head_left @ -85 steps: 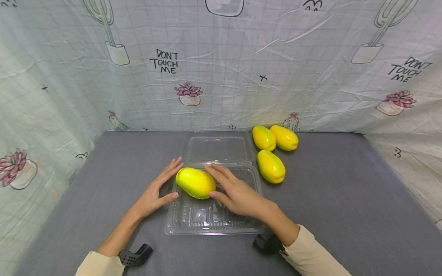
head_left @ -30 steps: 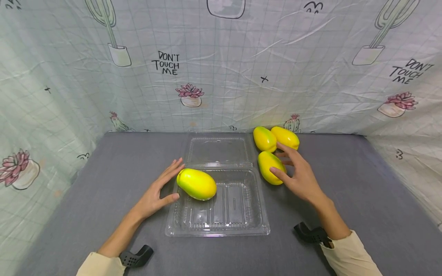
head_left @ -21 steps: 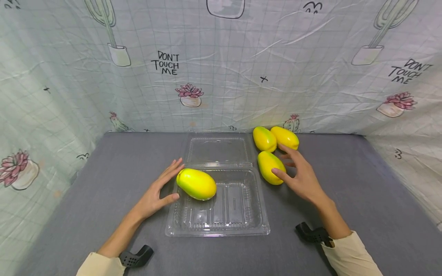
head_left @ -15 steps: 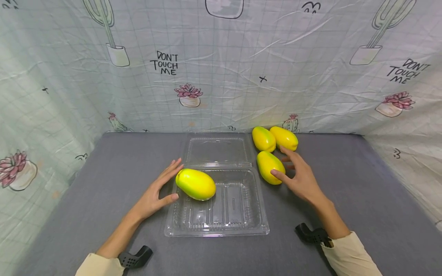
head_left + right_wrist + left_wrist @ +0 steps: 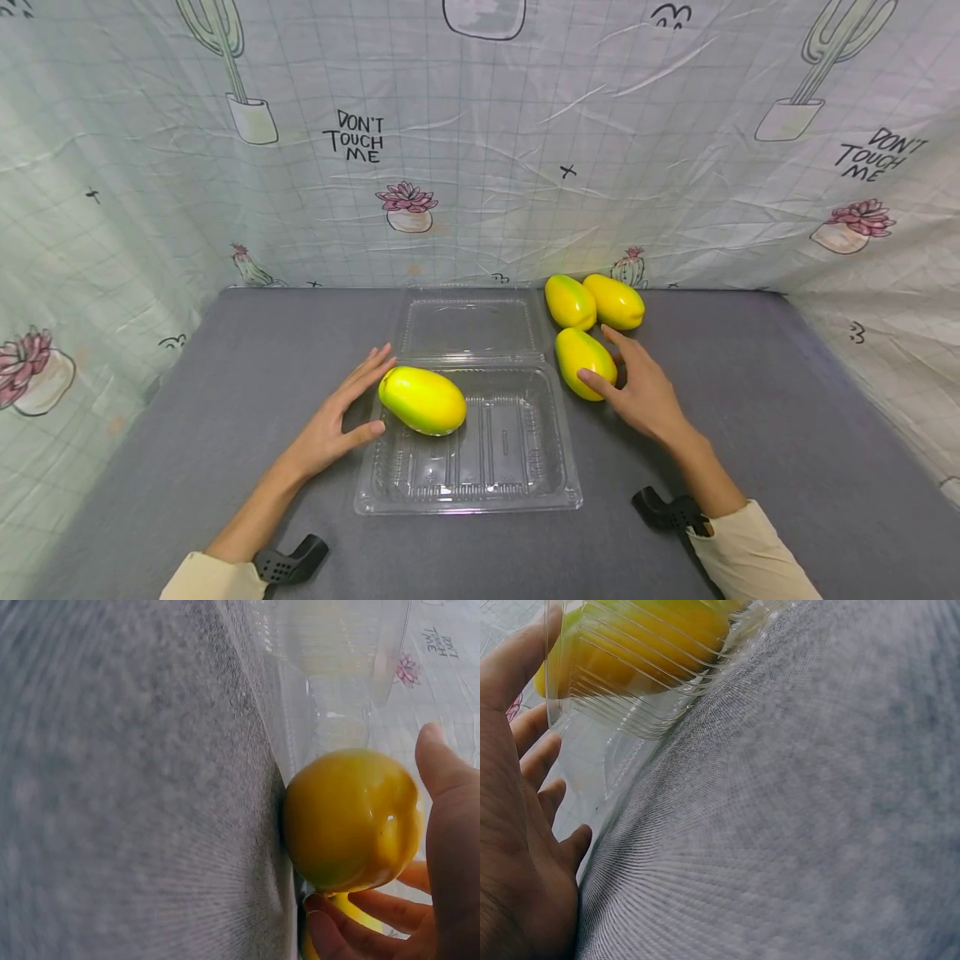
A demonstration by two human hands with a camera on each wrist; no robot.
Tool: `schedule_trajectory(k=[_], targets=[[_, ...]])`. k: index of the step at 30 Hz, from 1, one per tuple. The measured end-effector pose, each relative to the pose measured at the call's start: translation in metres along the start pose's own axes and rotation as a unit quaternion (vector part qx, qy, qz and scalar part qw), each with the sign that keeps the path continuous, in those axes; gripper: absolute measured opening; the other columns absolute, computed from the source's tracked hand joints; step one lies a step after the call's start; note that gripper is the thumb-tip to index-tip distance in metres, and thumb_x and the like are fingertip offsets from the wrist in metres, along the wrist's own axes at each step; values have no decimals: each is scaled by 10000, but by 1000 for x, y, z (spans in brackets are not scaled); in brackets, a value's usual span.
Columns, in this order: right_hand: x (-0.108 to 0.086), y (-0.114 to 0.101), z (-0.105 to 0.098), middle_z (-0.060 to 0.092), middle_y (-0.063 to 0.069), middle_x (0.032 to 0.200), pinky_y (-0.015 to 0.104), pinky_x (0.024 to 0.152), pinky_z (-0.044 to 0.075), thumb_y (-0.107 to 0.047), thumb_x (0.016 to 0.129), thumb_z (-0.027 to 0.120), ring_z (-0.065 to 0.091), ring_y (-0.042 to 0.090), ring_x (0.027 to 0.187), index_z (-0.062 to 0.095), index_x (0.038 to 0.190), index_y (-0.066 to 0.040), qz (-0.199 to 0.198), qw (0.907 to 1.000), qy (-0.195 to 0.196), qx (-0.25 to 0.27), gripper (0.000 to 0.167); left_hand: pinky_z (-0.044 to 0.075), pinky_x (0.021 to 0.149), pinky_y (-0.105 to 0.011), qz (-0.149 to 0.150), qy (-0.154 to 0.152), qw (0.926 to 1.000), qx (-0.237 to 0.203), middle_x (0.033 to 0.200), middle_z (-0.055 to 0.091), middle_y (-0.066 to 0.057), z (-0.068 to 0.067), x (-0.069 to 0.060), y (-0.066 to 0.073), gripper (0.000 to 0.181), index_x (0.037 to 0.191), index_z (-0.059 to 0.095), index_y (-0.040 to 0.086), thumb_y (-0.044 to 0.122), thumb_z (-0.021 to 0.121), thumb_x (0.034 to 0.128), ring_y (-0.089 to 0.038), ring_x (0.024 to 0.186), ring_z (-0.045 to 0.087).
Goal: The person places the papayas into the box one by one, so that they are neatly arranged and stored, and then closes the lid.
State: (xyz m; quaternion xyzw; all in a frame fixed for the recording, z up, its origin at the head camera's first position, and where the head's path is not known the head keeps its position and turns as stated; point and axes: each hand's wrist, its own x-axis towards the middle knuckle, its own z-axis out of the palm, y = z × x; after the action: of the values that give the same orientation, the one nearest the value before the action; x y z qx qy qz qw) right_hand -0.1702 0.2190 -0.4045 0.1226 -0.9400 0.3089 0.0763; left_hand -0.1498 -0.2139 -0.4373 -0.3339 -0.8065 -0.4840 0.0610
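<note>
In the head view a yellow-green mango [image 5: 422,401] lies in the left back part of a clear plastic clamshell box [image 5: 517,492], whose lid is folded back. My left hand [image 5: 333,425] is spread at the box's left edge, its fingers straight and holding nothing. To the right of the box sits another mango [image 5: 586,364], with my right hand [image 5: 641,387] around its right side. In the right wrist view the thumb stands apart from that mango, while fingertips [image 5: 319,904] are close below it; whether they touch it I cannot tell.
Behind the nearer right mango, two more mangoes, one greener [image 5: 570,302] and one yellower [image 5: 615,302], lie side by side near the curtain [image 5: 480,167]. Grey cloth [image 5: 750,417] covers the table.
My right hand has gone from the mango in the box to the nearest mango on the right. Lately it has drawn slightly closer around that one. My left hand has stayed put.
</note>
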Motion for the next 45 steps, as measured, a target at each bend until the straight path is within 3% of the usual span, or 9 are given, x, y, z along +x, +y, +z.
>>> schedule_trajectory(k=[3,10,23,35,45], targets=[[0,1,2,462,160,1379,453,721,468,-500,888,617,558,285,981,335,1485,-112,23,10000,-46,-69,766,75,1073,-656,-7,1,10000,-3,1567,212,-119,0,0,0,735,1476,367,84,118,683,813,-414,1424,86],[0,2,5,434,165,1421,572,897,410,-522,882,611,466,371,1217,331,1486,-103,-26,9998,-158,-115,786,76,1068,-664,-63,2,10000,13,1569,210,-104,0,0,1,746,1478,367,97,96,683,802,-400,1428,84],[0,0,2,433,171,1426,560,938,395,-513,886,611,453,358,1239,364,1465,-71,-60,9994,-294,-143,769,78,1068,-663,-56,-23,10000,-17,1570,208,-106,0,0,0,746,1475,367,83,77,685,801,-428,1420,78],[-1,-1,-4,454,170,1406,520,912,425,-449,887,641,494,331,1179,376,1451,-55,-148,9992,-369,86,736,74,1067,-666,-41,-20,10000,-24,1570,207,-107,1,0,0,743,1474,366,76,83,680,801,-425,1420,77],[-2,-1,-15,508,144,1318,401,717,480,-394,893,654,562,259,910,344,1462,-64,-239,9990,-289,224,728,79,1066,-667,-38,-15,10000,5,1570,209,-104,1,-1,0,739,1475,366,81,103,682,807,-421,1422,81]])
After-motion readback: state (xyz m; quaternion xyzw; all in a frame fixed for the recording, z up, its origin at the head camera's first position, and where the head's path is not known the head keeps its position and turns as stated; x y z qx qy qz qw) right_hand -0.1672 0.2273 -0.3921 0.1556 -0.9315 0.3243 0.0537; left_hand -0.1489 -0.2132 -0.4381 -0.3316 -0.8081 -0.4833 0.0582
